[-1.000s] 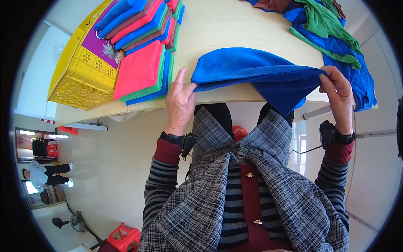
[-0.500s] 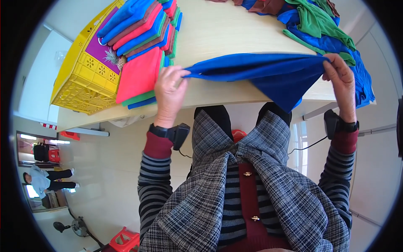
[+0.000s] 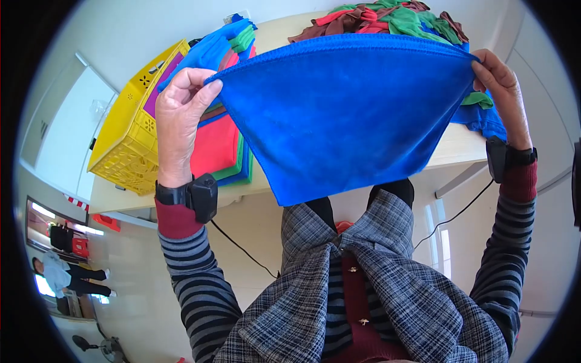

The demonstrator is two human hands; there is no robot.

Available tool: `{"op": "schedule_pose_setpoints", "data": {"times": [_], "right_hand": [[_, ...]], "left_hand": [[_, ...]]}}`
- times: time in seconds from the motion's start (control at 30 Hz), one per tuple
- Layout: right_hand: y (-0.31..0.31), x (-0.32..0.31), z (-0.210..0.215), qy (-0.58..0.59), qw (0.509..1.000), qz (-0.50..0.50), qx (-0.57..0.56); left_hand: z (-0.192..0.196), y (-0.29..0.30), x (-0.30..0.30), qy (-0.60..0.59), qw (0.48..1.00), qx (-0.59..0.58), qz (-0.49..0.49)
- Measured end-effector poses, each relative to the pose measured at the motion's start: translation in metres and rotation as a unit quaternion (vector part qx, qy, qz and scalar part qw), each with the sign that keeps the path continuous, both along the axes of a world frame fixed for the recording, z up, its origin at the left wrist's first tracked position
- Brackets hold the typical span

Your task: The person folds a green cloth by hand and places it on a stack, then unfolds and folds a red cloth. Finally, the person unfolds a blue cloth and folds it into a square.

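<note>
Pale wood forms the top of the table (image 3: 455,145), and on its left part stands a yellow crate (image 3: 130,145), which I take as my landmark. Just beside the crate, to its right, are folded cloths (image 3: 215,145) in red, green and blue, partly hidden from view. Much farther right of the crate, toward the far side, lies a loose heap (image 3: 402,21) of brown, red, green and blue cloths. Between crate and heap, a blue cloth (image 3: 339,115) is spread in the air, and its lower edge hangs past the near table edge. On its crate side, the left hand (image 3: 181,112) pinches the upper corner between thumb and fingers. At the corner farther from the crate, the right hand (image 3: 499,81) pinches similarly. Well apart from the crate, lower left in the view, another person (image 3: 63,277) stands.
</note>
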State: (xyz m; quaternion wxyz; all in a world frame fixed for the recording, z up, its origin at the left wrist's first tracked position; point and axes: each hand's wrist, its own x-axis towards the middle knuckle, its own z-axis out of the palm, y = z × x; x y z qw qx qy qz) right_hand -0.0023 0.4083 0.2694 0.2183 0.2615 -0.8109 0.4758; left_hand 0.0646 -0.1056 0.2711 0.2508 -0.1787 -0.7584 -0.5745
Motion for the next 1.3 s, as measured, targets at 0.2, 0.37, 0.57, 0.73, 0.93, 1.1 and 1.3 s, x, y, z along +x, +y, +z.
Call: {"op": "schedule_pose_setpoints", "data": {"times": [0.2, 0.37, 0.57, 0.73, 0.93, 1.1, 1.3], "right_hand": [[0.004, 0.004, 0.000, 0.022, 0.999, 0.026, -0.002], [0.003, 0.022, 0.007, -0.029, 0.999, -0.014, -0.037], [0.013, 0.009, -0.003, 0.009, 0.999, -0.030, -0.002], [-0.004, -0.038, -0.018, -0.041, 0.998, 0.020, 0.036], [-0.005, -0.125, -0.024, -0.064, 0.991, 0.006, 0.119], [-0.044, -0.086, 0.019, 0.032, 0.996, -0.029, 0.077], [-0.042, -0.078, -0.111, 0.170, 0.963, -0.060, 0.199]], "left_hand": [[0.004, -0.005, 0.004, 0.013, 0.999, 0.024, -0.038], [0.017, -0.010, 0.013, -0.003, 0.996, 0.025, -0.088], [0.016, 0.008, 0.008, 0.001, 1.000, 0.018, 0.003], [-0.003, -0.014, -0.039, -0.100, 0.983, -0.147, 0.034], [-0.020, -0.002, -0.130, -0.016, 0.968, -0.240, 0.071], [-0.002, 0.004, -0.123, 0.078, 0.967, -0.180, 0.160], [-0.112, 0.002, -0.060, 0.168, 0.918, -0.308, 0.186]]}}
